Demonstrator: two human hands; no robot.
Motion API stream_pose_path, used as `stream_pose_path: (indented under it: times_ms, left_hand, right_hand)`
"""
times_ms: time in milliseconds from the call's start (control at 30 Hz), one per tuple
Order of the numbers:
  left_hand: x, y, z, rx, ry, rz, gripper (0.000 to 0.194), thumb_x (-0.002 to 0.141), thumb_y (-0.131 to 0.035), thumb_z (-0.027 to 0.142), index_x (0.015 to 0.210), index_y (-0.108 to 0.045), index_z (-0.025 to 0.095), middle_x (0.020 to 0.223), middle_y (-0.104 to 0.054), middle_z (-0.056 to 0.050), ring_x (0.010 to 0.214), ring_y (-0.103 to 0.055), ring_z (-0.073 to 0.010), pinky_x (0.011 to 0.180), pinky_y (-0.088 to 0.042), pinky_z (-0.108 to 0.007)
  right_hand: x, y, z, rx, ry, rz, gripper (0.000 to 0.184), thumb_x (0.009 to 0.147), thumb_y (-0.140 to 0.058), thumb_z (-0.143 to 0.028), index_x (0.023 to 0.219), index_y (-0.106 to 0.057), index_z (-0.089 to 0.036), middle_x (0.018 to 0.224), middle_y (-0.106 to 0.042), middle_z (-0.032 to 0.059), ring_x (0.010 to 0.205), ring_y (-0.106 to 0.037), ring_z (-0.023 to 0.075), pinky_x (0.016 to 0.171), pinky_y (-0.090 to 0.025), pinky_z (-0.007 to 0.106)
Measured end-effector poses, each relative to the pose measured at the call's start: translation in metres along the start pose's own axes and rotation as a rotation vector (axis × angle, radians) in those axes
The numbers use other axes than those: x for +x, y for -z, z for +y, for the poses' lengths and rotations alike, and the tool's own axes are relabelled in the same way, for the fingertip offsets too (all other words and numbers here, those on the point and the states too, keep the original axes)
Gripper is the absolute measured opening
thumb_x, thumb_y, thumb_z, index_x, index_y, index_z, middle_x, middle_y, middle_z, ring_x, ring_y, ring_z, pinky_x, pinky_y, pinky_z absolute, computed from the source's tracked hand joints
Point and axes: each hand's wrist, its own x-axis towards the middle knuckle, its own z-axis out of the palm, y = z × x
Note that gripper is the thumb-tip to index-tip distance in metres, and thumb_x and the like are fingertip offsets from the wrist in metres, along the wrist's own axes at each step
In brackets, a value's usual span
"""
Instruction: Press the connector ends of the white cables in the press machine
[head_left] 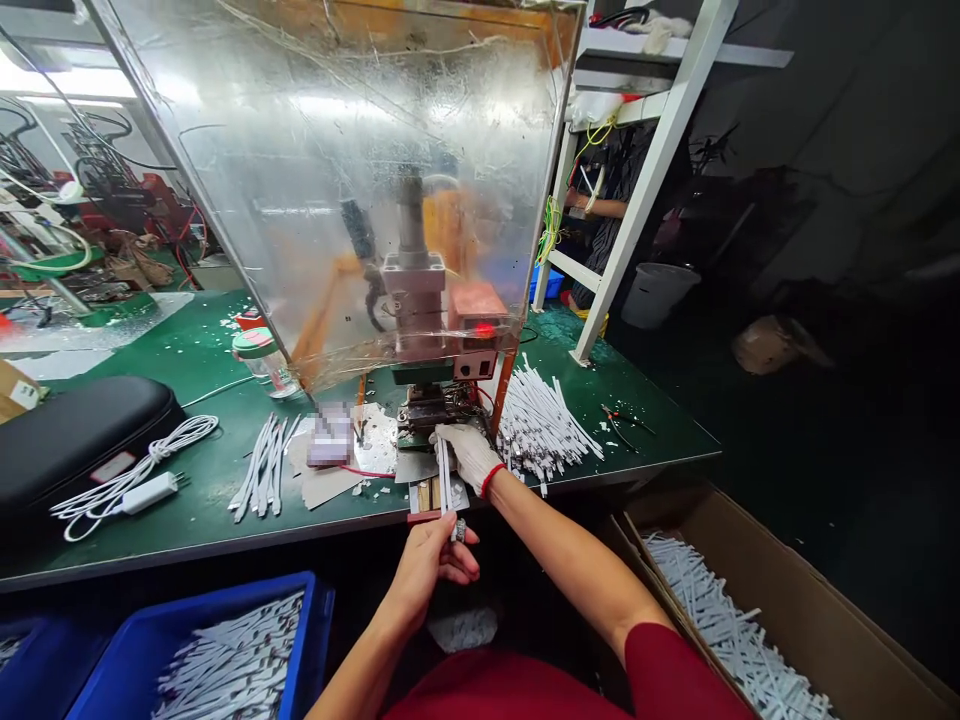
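Note:
A short white cable (445, 480), its strands side by side, runs between my two hands at the bench edge. My left hand (435, 555), bare and with a ring on one finger, pinches its near end. The far end is in the closed fingers of my right hand (469, 455), which wears a white glove with a red cuff. That hand is right at the base of a bench press (416, 310), close under the tooling (431, 410). The glove hides the cable's far tip. A scratched clear shield (315, 200) covers the press's upper part.
On the green bench (202, 500) lie a big pile of white cables (544, 420), a smaller bunch (262, 470), pliers (626, 425), a jar (266, 365) and a black case (90, 440). Below stand a blue bin (311, 620) and a cardboard box (697, 510). Another person's arm (604, 207) shows behind.

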Motion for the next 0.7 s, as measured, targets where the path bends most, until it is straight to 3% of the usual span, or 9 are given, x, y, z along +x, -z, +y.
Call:
stream_pose_path:
  times_ms: [200, 700]
  left_hand:
    - [-0.0048, -0.0016, 0.0016, -0.046, -0.051, 0.025, 0.060, 0.081, -0.053, 0.066, 0.082, -0.065, 0.007, 0.060, -0.069, -0.010, 0.055, -0.066, -0.0164, 0.054, -0.048, -0.023]
    - [-0.0052, 0.0000, -0.0013, -0.058, -0.024, 0.026, 0.062, 0.083, -0.051, 0.065, 0.081, -0.068, 0.006, 0.059, -0.069, -0.011, 0.051, -0.063, -0.0147, 0.053, -0.048, -0.023]
  right_hand:
    - [-0.0027, -0.0007, 0.0032, 0.038, -0.002, 0.030, 0.031, 0.067, -0.070, -0.044, 0.067, -0.066, -0.013, 0.053, -0.054, -0.0003, 0.043, -0.038, 0.0079, 0.038, -0.025, 0.022]
    - [-0.0060, 0.0001, 0.0074, -0.039, 0.008, 0.052, 0.037, 0.068, -0.071, -0.050, 0.070, -0.066, -0.014, 0.058, -0.056, 0.0010, 0.046, -0.042, 0.0095, 0.039, -0.028, 0.022]
